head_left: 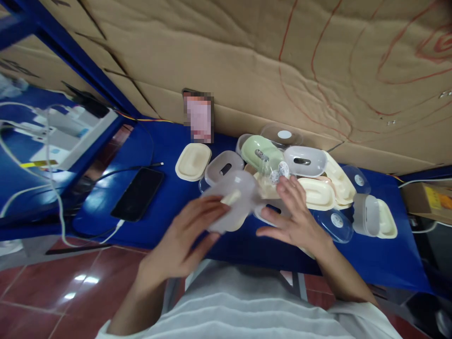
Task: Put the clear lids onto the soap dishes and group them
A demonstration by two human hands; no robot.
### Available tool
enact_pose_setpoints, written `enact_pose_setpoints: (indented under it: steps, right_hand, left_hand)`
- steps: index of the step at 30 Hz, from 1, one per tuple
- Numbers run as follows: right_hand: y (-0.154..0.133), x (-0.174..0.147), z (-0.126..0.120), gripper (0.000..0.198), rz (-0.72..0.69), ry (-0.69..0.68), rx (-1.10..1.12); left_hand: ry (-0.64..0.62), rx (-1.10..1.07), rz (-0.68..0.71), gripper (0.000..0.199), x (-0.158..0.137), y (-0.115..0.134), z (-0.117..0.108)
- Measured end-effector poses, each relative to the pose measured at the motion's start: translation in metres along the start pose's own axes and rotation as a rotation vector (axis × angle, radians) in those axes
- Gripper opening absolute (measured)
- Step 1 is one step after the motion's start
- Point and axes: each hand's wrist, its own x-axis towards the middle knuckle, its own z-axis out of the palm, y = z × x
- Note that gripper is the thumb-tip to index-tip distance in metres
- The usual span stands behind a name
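Observation:
My left hand [189,238] grips the edge of a pale grey oval plastic piece [243,186], smeared by motion and raised above the table. A small cream part [231,197] shows against that piece, near my fingertips. Just right of it, my right hand [294,219] has its fingers spread and nothing in them. Behind the hands lie a green oval dish [257,148], a grey oval part with a slot [305,161] and a cream oval tray [318,194]. A clear lid with a round white label [334,226] lies beyond my right wrist.
On the blue table [395,263], a black phone [137,194] with a white cable lies at left. A cream dish [193,161] stands near a propped-up phone [199,115]. Cardboard [229,61] walls the back. A grey cup-like part [366,215] stands at right.

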Motion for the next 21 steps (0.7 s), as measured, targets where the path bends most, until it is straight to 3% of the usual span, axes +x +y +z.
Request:
enact_pose_setpoints:
  steps: [3,5,9,12,14,17,21]
  right_hand:
    - [-0.008,0.003,-0.007,0.077,-0.01,-0.016,0.174]
    - [0.0,0.0,-0.017,0.074,0.054,0.037,0.177]
    - [0.05,-0.019,-0.047,0.055,0.226,0.268,-0.135]
    - [0.101,-0.037,-0.063,0.036,0.417,0.329,-0.337]
    - [0.127,-0.046,-0.064,0.037,0.524,0.369,-0.366]
    - [0.148,-0.052,-0.054,0.043,0.592,0.349,-0.305]
    - [0.149,-0.054,-0.044,0.052,0.604,0.267,-0.247]
  left_hand:
    - [-0.1,-0.058,0.159,0.055,0.017,0.02,0.01]
    - [-0.022,0.002,0.162,0.058,0.025,0.014,0.013]
    - [0.22,0.232,-0.068,0.059,0.024,-0.038,0.005]
    - [0.094,0.426,-0.311,0.05,0.014,-0.086,0.0]
    - [0.001,0.474,-0.399,0.048,0.008,-0.11,0.002]
    - [0.0,0.515,-0.433,0.046,0.003,-0.126,0.009]
    - [0.081,0.556,-0.471,0.039,-0.001,-0.124,0.012]
